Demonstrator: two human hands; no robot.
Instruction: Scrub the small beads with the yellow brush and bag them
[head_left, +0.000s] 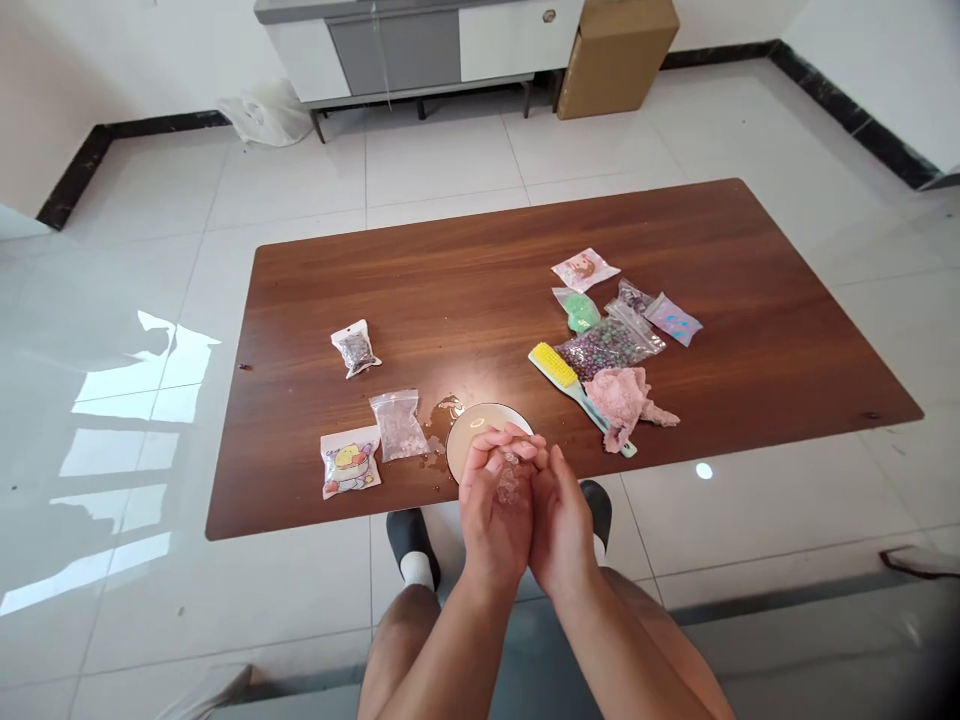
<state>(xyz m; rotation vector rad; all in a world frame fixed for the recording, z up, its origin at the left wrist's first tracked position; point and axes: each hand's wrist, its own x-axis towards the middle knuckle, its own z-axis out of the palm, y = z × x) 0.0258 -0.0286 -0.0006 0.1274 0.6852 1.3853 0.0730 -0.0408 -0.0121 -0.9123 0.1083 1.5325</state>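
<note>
My left hand (493, 515) and my right hand (561, 522) are cupped together over the table's near edge, side by side, fingers curled inward. A small heap of clear, wet-looking jelly beads (509, 484) lies in the hollow, mostly on the left palm. Just beyond my fingers stands a round, pale dish (480, 432) with a dark rim, partly hidden by the hands. Water drops (450, 405) dot the wood around it. Left of the dish are a clear zip bag (400, 425) with pinkish contents and a packet with a cartoon picture (350, 463).
On the brown table (390, 290), a silvery packet (355, 349) lies at left. At right lie a yellow-bristled brush (555, 366), a crumpled pink cloth (622, 400), a bag of dark beads (611, 342), a green-filled bag (579, 310) and several packets. A cardboard box (615, 60) stands behind.
</note>
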